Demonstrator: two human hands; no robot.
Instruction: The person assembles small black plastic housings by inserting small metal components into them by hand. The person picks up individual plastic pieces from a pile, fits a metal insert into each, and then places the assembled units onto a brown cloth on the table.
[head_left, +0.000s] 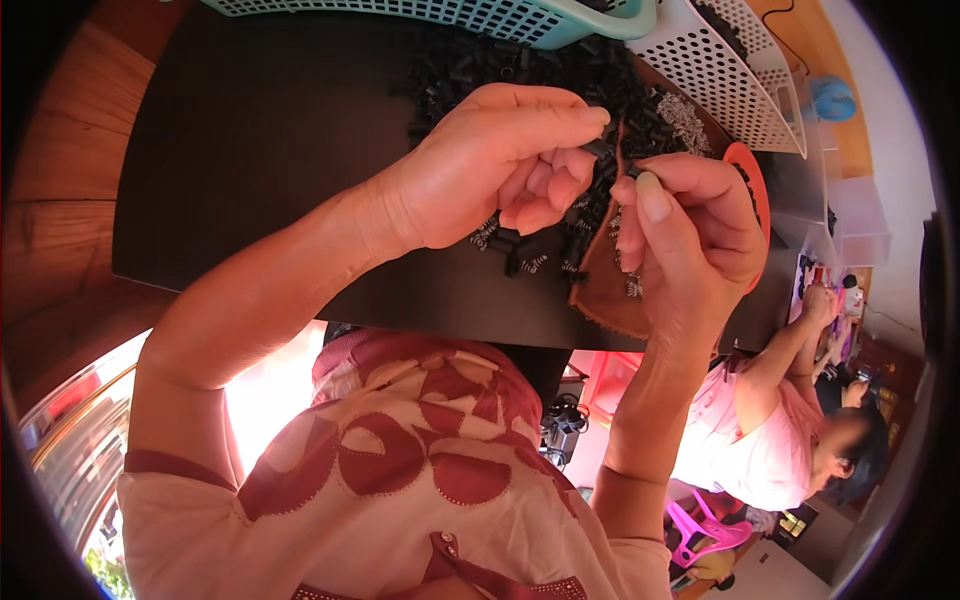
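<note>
My left hand [510, 150] is raised over the dark table, its thumb and forefinger closed on a small black cylindrical part [597, 148]. Close beside it, my right hand [695, 220] pinches another tiny dark piece [632, 172] between thumb and forefinger; its exact kind is too small to tell. The two pieces are near each other but appear apart. Behind and below the hands lies a heap of black tubular parts [460, 75]. Small metal springs [683, 122] are piled at the right, with a few loose springs [535, 264] nearer me. A brown cloth [610, 300] lies under my right hand.
A teal perforated basket [545, 28] stands at the far edge, with a white perforated basket [720, 70] to its right. An orange-red round dish [745, 160] sits behind my right hand. Another person [770, 430] works at the right, near a pink stool [705, 530].
</note>
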